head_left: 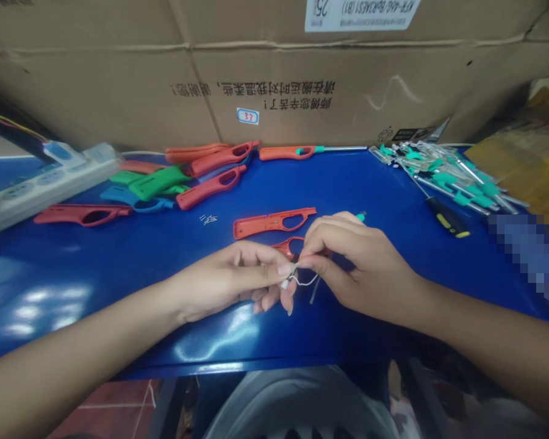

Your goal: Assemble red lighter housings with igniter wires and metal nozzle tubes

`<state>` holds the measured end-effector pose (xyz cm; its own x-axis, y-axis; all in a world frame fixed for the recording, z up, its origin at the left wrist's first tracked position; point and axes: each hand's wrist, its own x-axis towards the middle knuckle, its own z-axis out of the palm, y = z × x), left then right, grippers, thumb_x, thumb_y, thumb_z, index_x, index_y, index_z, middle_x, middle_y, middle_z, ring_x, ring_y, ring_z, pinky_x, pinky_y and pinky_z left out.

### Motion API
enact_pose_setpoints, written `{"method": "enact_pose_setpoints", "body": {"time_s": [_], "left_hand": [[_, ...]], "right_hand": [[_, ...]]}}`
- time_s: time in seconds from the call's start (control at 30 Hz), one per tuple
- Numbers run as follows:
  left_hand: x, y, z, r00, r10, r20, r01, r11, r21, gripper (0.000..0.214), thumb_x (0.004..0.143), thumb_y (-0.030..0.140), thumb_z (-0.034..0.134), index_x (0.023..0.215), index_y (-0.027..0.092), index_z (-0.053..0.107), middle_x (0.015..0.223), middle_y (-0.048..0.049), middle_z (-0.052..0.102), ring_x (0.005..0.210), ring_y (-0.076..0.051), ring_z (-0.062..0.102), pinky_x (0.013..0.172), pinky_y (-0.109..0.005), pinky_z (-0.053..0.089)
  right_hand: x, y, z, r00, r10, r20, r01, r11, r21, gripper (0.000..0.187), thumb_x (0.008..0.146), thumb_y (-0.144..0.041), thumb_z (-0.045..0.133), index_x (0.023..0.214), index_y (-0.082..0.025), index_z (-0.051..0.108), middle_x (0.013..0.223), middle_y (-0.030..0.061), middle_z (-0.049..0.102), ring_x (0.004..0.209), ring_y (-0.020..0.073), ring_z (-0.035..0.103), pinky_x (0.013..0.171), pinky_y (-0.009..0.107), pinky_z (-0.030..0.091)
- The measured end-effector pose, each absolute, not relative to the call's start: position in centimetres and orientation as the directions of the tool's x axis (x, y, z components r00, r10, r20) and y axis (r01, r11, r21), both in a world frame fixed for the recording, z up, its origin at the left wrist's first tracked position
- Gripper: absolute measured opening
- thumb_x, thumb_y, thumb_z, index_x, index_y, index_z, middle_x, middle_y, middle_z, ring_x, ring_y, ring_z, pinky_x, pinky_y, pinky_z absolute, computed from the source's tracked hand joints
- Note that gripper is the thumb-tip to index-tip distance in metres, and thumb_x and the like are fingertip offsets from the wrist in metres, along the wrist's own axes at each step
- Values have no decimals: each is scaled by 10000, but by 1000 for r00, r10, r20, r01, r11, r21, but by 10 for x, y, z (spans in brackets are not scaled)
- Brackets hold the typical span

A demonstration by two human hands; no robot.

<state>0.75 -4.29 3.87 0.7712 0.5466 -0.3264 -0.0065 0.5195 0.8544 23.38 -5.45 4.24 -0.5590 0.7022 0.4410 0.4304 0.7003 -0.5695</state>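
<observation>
Over the near middle of the table, my left hand [233, 274] pinches a small pale lighter part [293, 267] between thumb and forefinger. My right hand [366, 259] is closed, its thumb and forefinger meeting the same part from the other side. A thin white wire [305, 284] loops below the fingertips, near a small white block [285, 283]. A thin clear tube [315, 291] hangs under my right hand, and a teal tip [361, 216] shows behind its knuckles. Just beyond my hands lie an orange-red lighter shell half [256, 227] and a second orange-red shell [289, 245], partly hidden by my fingers.
Red, green and blue lighter shells [160, 183] lie at the left beside a power strip [50, 183]. Several small screws [208, 219] sit nearby. A lighter with a metal rod [283, 153] lies by the cardboard box [119, 97]. Lighter inner parts [452, 174] and a screwdriver [446, 216] are at right.
</observation>
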Motion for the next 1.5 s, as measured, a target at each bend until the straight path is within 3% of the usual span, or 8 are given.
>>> {"method": "enact_pose_setpoints", "body": {"time_s": [0.27, 0.57, 0.77, 1.0, 1.5], "left_hand": [[7, -46, 45, 772, 581, -257, -10, 415, 910, 301, 979, 378, 662, 831, 123, 727, 762, -33, 730, 579, -63, 617, 527, -131, 520], [8, -46, 47, 755, 615, -227, -10, 357, 934, 304, 982, 367, 657, 818, 116, 707, 723, -24, 721, 577, -63, 625, 532, -130, 525], [8, -48, 49, 721, 659, -215, -7, 318, 948, 279, 978, 345, 666, 809, 125, 702, 707, -8, 716, 578, -58, 629, 547, -123, 525], [8, -50, 51, 698, 678, -231, 26, 298, 954, 271, 968, 335, 677, 797, 127, 701, 684, -3, 713, 568, -57, 624, 543, -115, 530], [7, -52, 55, 717, 645, -264, 40, 340, 939, 256, 967, 277, 677, 774, 112, 706, 678, 4, 689, 555, -42, 605, 531, -95, 512]], "right_hand": [[239, -53, 49, -613, 666, 425, 299, 693, -656, 131, 1015, -191, 555, 888, -186, 587, 836, -20, 649, 806, 112, 587, 801, 285, 418], [241, -50, 49, -618, 643, 452, 285, 719, -634, 113, 984, -179, 620, 872, -184, 611, 801, -24, 651, 786, 110, 584, 814, 309, 422], [244, -49, 54, -644, 584, 494, 260, 774, -577, 64, 964, -156, 659, 910, -187, 644, 821, -12, 696, 795, 111, 632, 893, 341, 423], [246, -50, 56, -668, 552, 500, 305, 815, -492, 66, 968, -176, 655, 907, -197, 671, 814, -8, 705, 795, 129, 635, 861, 366, 420], [246, -52, 55, -669, 480, 567, 302, 873, -383, 87, 965, -185, 639, 892, -231, 651, 796, -37, 734, 771, 138, 624, 918, 406, 416]]}}
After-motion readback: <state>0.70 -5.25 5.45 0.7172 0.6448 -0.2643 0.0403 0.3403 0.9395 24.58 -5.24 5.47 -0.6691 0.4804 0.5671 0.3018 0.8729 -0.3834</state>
